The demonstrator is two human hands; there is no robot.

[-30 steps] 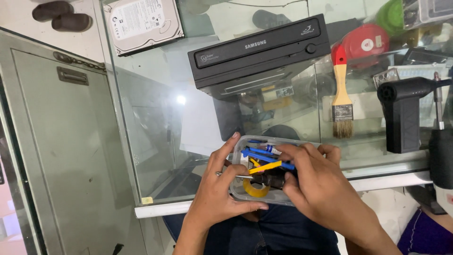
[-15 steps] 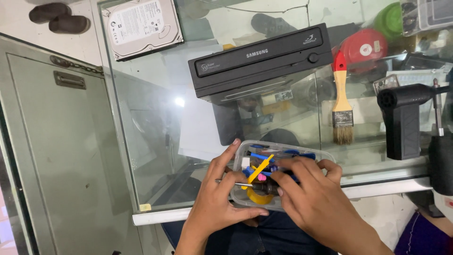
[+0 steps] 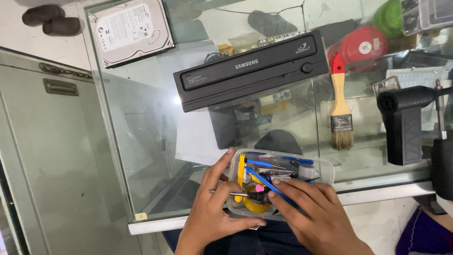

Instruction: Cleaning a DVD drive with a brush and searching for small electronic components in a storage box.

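A clear plastic tool box sits at the near edge of the glass counter, filled with several small tools: blue and yellow pry sticks, a yellow tape roll, metal tweezers. My left hand cups the box's left side and bottom, thumb under its near rim. My right hand lies over the box's right half with its fingertips among the tools, touching a blue pry stick. Beyond the box lies a black optical disc drive on the glass.
A hard disk drive lies at the back left. A red-handled paint brush lies right of the optical drive. A black handheld blower and a screwdriver sit at the right. Red and green round items are under the glass.
The tool box has shifted slightly nearer and lower on the glass. My right fingers have moved among the tools, and the yellow and blue sticks lie at new angles.
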